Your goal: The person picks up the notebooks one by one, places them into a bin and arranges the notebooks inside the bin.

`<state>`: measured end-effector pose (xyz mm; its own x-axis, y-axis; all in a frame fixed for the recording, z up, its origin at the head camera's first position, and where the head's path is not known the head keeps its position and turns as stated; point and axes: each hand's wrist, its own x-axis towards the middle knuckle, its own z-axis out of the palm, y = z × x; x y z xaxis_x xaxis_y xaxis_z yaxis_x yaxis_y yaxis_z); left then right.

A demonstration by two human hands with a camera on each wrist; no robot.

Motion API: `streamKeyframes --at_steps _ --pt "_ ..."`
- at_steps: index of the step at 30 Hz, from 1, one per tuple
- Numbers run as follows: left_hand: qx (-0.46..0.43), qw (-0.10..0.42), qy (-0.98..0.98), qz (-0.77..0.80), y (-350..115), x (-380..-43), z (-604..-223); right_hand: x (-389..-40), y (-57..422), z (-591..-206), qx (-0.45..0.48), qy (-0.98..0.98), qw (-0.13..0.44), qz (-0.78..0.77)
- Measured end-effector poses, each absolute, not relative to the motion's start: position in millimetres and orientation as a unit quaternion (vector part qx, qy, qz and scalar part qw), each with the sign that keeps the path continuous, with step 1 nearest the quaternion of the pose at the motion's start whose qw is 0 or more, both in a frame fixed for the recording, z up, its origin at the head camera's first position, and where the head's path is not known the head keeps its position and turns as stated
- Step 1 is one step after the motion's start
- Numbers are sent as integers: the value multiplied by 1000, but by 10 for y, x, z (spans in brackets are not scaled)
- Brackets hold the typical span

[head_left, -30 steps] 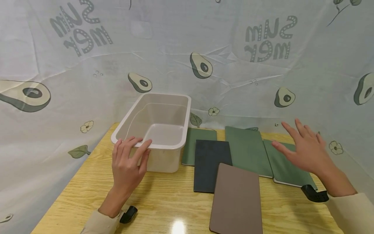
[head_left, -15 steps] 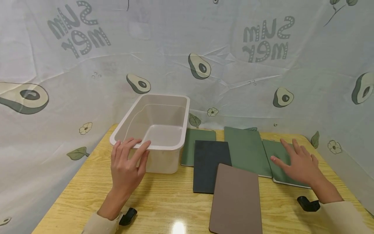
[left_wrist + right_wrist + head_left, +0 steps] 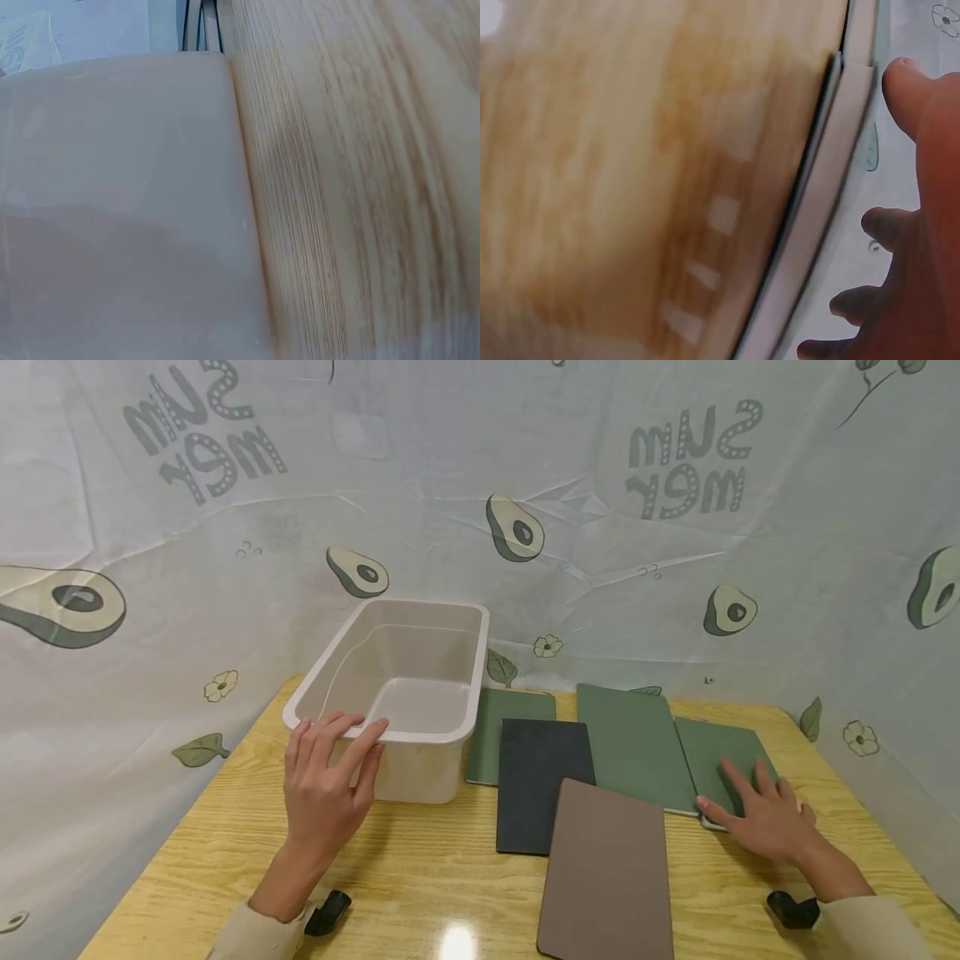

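Note:
My left hand point(image 3: 322, 785) is at the front rim of a beige plastic bin point(image 3: 420, 768), fingers bent over the rim and thumb against the outside below it. The left wrist view shows the bin's outer wall point(image 3: 127, 210) standing on the table. On the right, my right hand point(image 3: 772, 818) spreads its fingers over the near part of the rightmost green notebook point(image 3: 720, 739), covering its near right corner. In the right wrist view the notebook's pale page edge point(image 3: 817, 202) shows beside the spread fingertips.
Right of the bin lie a small green notebook point(image 3: 517, 703), a dark navy notebook point(image 3: 543, 768), a larger green notebook point(image 3: 637, 743) and a brown notebook point(image 3: 611, 877) overlapping the navy one. A printed curtain point(image 3: 600, 552) hangs behind the wooden table point(image 3: 420, 877).
My right hand has come down and toward me, from above the rightmost green notebook to its near edge. My left hand has stayed at the bin's rim.

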<state>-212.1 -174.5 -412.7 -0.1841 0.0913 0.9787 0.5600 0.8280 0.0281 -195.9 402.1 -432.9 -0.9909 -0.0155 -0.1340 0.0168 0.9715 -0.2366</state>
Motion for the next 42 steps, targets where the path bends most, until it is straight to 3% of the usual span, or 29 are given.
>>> streamKeyframes --at_steps 25,33,38,42 --pt "-218 602 -744 -191 -1726 -2117 -4128 -1906 4103 -4413 26 988 94 -120" --pt "-220 603 -742 -193 -1722 -2126 -4119 -1922 4113 -4383 21 988 72 -133" --pt "-219 599 -744 -196 -1736 -2125 -4125 -1928 4169 -4338 16 979 60 -193" --pt "-221 601 -743 -196 -1742 -2125 -4130 -1915 4252 -4244 59 953 85 -286"
